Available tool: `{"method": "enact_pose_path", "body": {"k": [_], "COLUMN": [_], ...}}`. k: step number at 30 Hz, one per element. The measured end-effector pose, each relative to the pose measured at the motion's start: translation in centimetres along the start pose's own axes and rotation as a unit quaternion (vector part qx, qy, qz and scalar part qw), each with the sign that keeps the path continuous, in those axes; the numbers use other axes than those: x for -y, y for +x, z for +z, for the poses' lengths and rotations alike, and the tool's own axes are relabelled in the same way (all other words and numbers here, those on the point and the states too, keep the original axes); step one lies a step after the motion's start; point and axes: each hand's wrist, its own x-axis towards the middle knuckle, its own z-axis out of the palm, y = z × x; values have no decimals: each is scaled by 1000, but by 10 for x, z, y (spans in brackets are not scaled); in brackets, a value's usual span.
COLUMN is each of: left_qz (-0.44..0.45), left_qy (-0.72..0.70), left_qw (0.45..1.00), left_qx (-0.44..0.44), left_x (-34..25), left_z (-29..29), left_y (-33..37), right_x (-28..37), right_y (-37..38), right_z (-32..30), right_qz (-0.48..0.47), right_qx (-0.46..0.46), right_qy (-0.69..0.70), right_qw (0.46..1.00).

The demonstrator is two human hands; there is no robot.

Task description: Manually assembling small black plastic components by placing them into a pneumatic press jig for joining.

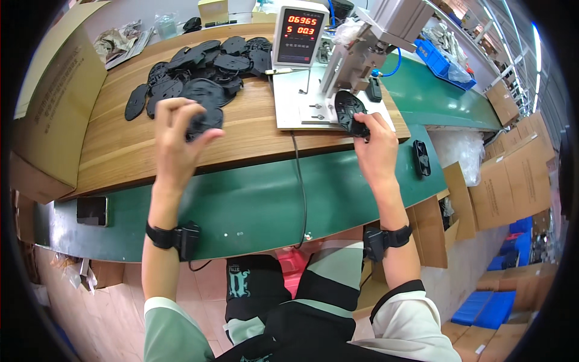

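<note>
My right hand (377,142) pinches the near edge of a black oval plastic plate (350,113) between thumb and fingers. The plate is tilted over the white base (289,99) of a bench press (353,57), just below its metal head. My left hand (179,139) is raised at the near side of a pile of similar black plates (208,60), thumb and fingers spread apart. Right beside its thumb and fingertips are two slightly blurred plates (204,122); whether the hand touches them is hard to make out.
A white counter box with a red digital display (297,36) stands beside the press. A cardboard box (57,102) borders the wooden board on the left. On the green table lie a phone (92,211) and a small black part (421,158); a cable (298,187) hangs over its front.
</note>
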Motion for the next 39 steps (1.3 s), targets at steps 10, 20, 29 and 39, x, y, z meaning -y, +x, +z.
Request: {"method": "enact_pose_path", "body": {"k": [10,20,29,39], "left_qz": [46,98,260,279], "left_qy": [-112,-89,-47,18], "left_qw": [971,981,948,940], "left_qx": [208,143,179,195], "left_x": [-35,-46,-124,-133], "left_z": [37,45,100,185], "left_y": [-25,-9,16,30], "right_x": [4,-12,6,-67], "right_y": [5,19,-96,-388], "right_z": [-5,-25,-100,-90], "right_qz": [12,-44,85,376], "right_qx": [31,35,-80,-91], "right_qy": [2,-3,181,156], "right_qw": [999,998,977,909]}}
